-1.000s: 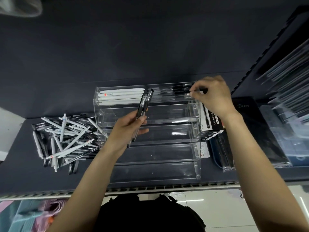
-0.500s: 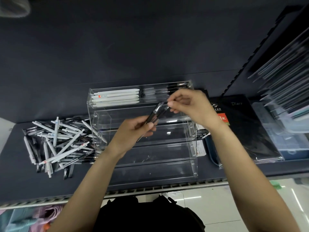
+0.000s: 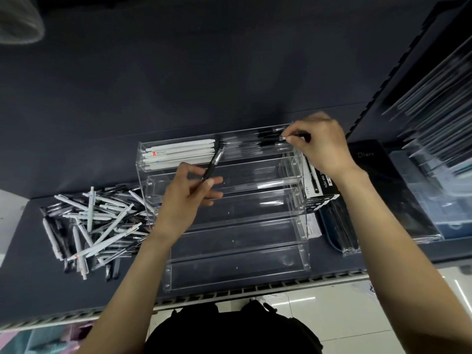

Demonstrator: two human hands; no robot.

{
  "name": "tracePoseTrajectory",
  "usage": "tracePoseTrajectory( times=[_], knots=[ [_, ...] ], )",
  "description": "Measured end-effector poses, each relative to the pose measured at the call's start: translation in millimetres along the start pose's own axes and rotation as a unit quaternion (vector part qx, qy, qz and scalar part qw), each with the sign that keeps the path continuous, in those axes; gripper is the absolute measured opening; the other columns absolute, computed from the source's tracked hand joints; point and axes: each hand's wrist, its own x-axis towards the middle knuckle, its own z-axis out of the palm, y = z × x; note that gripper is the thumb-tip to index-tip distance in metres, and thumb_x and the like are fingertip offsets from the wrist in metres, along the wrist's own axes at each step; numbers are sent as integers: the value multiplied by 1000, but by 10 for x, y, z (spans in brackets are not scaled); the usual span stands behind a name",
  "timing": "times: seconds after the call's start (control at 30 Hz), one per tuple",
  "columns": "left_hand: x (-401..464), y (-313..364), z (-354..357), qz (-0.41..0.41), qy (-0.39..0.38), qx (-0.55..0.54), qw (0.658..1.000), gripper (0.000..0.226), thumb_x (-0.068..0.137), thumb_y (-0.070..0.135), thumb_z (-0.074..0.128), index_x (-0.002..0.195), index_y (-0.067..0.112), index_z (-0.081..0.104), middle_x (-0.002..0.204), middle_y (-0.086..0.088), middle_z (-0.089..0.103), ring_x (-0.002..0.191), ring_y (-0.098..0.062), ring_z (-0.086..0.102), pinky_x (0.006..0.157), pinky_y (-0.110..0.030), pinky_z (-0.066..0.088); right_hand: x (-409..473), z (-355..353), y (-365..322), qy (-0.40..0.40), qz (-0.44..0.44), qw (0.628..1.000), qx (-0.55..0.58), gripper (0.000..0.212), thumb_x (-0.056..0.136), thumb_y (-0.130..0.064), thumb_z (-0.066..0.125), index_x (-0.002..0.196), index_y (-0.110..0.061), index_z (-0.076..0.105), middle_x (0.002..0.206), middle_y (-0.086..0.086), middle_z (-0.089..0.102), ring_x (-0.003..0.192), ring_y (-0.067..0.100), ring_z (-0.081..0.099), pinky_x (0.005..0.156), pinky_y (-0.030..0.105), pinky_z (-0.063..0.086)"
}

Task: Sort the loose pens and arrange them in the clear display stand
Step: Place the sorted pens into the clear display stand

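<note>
Black box (image 3: 322, 180) label, seemingly: "INK PEN".

Both bare forearms are extended forward from the lower edge of the view; the left hand (image 3: 187, 192) is held lower and nearer, thumb and curled fingers closed on a slim object, the remaining fingers spread. The right hand (image 3: 319, 144) is raised farther out; its fingertips (image 3: 290, 139) are pinched together.
</note>
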Motion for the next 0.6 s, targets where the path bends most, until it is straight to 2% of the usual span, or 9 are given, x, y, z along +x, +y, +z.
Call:
tracePoseTrajectory(
  times=[0.07, 0.13, 0.27, 0.37, 0.43, 0.6],
  knots=[
    [1, -3, 6, 11, -2, 18, 1000, 19, 94, 12, 53, 91, 26, 40, 98, 5, 71, 78, -15, 72, 63, -22, 55, 36, 14, -18, -7, -34, 997, -73, 10, 84, -18, 68, 93, -20, 73, 80, -7, 62, 101, 15, 50, 76, 26, 38],
    [3, 0, 14, 24, 0, 31, 999, 18, 93, 13, 54, 91, 25, 41, 98, 7, 71, 79, -12, 72, 64, -21, 55, 63, 13, -32, -22, -42, 995, -90, 10, 84, -17, 68, 92, -19, 73, 78, -10, 59, 103, 19, 49, 79, 28, 37],
    [21, 21, 9, 46, 19, 49, 998, 16, 91, 11, 58, 89, 24, 48, 99, 10, 69, 83, -6, 70, 66, -18, 55, 103, -13, -49, -39, -27, 994, -96, 11, 85, -18, 68, 94, -21, 72, 80, -5, 61, 104, 17, 48, 80, 26, 36],
    [73, 62, -13, 68, 49, 99, 992, 20, 88, 12, 63, 87, 29, 53, 93, 10, 67, 81, 2, 66, 65, -11, 51, 109, -56, -33, -50, 3, 997, -66, 11, 85, -20, 68, 95, -24, 72, 77, -14, 50, 98, 8, 43, 77, 23, 32],
    [144, 88, -41, 105, 66, 141, 982, 20, 86, 13, 66, 87, 29, 55, 94, 6, 64, 82, 4, 63, 66, -12, 51, 118, -68, -30, -60, 10, 996, -64, 11, 86, -21, 67, 95, -25, 72, 78, -14, 53, 99, 7, 41, 75, 23, 31],
    [491, 249, 11, 199, 72, 244, 946, 11, 81, 13, 72, 92, 15, 68, 93, 1, 59, 77, 1, 57, 75, -7, 43, 159, -29, -77, -80, -8, 991, -110, 11, 89, -21, 63, 95, -22, 73, 90, -8, 65, 107, 19, 45, 77, 25, 35]
  ],
)
